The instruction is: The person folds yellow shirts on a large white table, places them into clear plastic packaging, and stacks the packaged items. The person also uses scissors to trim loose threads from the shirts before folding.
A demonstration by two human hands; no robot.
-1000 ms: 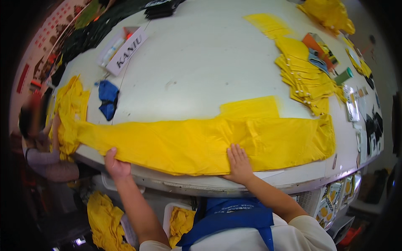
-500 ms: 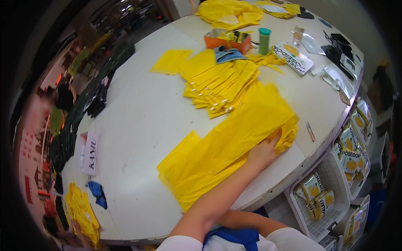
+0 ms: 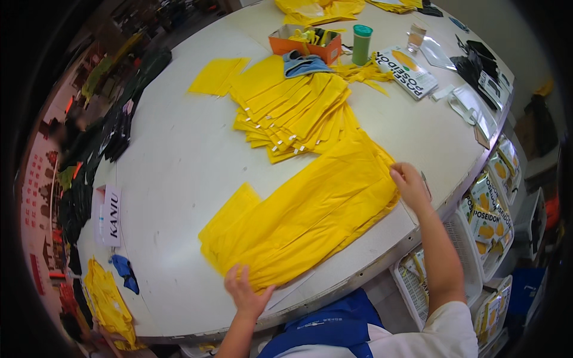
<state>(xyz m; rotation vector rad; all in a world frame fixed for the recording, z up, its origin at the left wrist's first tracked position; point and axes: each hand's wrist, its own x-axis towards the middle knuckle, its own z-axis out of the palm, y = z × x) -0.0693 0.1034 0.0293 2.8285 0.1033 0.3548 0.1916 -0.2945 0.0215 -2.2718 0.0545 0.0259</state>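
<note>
A yellow garment (image 3: 304, 215) of thin, smooth fabric lies folded into a long slanting shape on the white table (image 3: 173, 197), a squarish flap sticking out at its far left. At its near left end my left hand (image 3: 246, 292) rests with fingers spread against the edge. My right hand (image 3: 410, 186) is closed at the right end, fingertips pinching the fabric's edge. Beyond the garment, a fanned stack of folded yellow pieces (image 3: 292, 107) with small white tags touches or nearly touches it. Thread snips (image 3: 426, 185) lie partly hidden behind my right hand.
Past the stack stand an orange box (image 3: 305, 45), a green bottle (image 3: 362, 45) and a glass (image 3: 416, 37), with a blue cloth (image 3: 304, 64) nearby. White baskets (image 3: 477, 262) of packages line the table's right side. Black garments lie along the far left edge; a person is at the lower left.
My arms have uncrossed: the left hand has come to the garment's near left end, the right to its right end. The garment's bunched right end now lies flatter. The whole view has shifted slightly.
</note>
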